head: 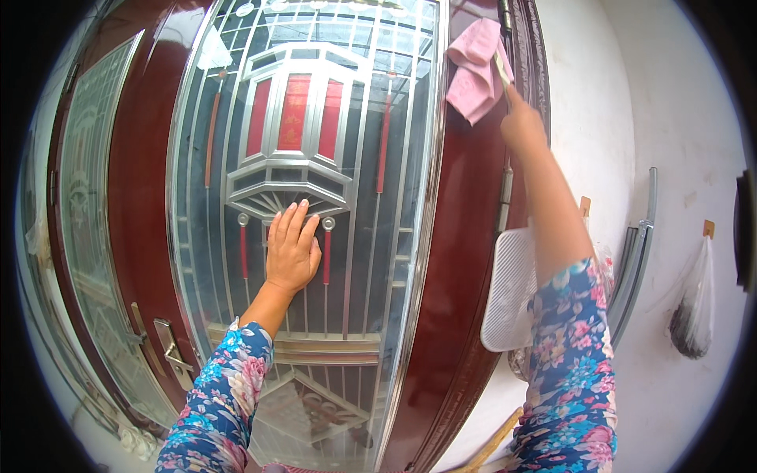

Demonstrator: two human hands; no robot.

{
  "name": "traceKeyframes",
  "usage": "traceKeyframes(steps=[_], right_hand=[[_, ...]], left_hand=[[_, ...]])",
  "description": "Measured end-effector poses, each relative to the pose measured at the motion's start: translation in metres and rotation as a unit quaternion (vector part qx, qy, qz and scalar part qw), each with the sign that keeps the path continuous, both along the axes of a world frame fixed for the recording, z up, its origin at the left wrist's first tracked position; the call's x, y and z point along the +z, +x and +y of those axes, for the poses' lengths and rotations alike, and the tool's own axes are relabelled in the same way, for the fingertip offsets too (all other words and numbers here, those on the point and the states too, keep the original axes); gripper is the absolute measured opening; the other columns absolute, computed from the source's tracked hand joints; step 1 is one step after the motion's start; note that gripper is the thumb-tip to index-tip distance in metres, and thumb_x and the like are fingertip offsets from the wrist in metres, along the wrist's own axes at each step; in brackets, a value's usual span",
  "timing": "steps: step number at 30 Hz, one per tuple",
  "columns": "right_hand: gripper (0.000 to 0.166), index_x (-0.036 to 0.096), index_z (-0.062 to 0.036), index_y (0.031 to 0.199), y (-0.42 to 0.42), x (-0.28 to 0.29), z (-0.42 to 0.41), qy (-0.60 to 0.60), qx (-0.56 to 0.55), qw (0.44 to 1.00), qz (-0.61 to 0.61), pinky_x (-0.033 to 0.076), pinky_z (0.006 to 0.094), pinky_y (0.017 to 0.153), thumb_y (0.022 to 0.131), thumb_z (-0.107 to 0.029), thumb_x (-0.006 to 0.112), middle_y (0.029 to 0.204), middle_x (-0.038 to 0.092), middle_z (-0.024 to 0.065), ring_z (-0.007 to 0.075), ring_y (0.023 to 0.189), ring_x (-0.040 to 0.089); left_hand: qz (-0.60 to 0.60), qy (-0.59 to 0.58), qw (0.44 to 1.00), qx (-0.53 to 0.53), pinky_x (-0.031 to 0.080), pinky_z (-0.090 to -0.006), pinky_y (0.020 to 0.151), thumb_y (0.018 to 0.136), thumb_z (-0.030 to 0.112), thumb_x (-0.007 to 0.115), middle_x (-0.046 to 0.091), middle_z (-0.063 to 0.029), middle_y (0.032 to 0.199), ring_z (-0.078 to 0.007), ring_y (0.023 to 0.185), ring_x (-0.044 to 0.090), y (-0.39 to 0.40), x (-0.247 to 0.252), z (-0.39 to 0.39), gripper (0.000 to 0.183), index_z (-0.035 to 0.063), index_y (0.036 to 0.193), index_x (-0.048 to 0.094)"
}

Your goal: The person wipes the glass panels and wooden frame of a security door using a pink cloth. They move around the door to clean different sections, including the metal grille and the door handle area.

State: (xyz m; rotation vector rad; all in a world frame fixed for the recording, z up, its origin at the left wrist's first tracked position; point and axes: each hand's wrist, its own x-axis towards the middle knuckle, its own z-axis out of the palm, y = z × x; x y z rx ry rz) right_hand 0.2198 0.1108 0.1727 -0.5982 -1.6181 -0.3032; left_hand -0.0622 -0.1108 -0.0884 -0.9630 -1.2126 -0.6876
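Note:
My left hand (293, 251) lies flat against the glass pane (372, 236) of a dark red door, holding nothing. Behind the glass under it is a lantern-shaped metal grille (291, 168) with red panels. My right hand (525, 124) is raised to the door's upper right, gripping a thin pale handle (503, 68). A pink cloth (475, 71) hangs at the handle's upper part, in front of the door's red frame (467, 195). Whether the cloth is fastened to the handle, or presses on the frame, I cannot tell.
A lever handle (177, 358) juts from the door's lower left. Right of the door hang a ribbed white plastic piece (508, 290) and a plastic bag (698, 307) on a wall hook. Grey metal lengths (636, 254) stand by the white wall. A wooden stick (494, 440) is low down.

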Motion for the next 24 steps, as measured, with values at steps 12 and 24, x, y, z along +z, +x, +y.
traceKeyframes(steps=[12, 24], right_hand=[[0.064, 0.04, -0.025, 0.142, 0.016, -0.094, 0.029, -0.013, 0.01, 1.0, -0.017, 0.048, 0.0518, 0.076, 0.082, -0.003, 0.045, 0.09, 0.063, 0.0286, 0.045, 0.084, 0.062], [0.063, 0.041, -0.0176, 0.141, 0.013, -0.069, 0.02, 0.028, 0.026, 0.998, -0.04, 0.047, 0.0516, 0.081, 0.08, -0.002, 0.045, 0.095, 0.062, 0.0316, 0.0448, 0.09, 0.062]], left_hand=[[-0.003, 0.002, 1.0, -0.001, 0.025, -0.0464, 0.112, 0.081, 0.012, 0.058, 0.043, -0.015, 0.141, -0.032, 0.133, 0.037, -0.001, -0.001, 0.001, 0.042, 0.0066, 0.123, 0.054], [-0.01, -0.009, 1.0, -0.014, 0.025, -0.0474, 0.111, 0.082, 0.009, 0.056, 0.042, -0.0159, 0.141, -0.0328, 0.133, 0.036, -0.001, -0.001, -0.001, 0.042, 0.005, 0.123, 0.053]])
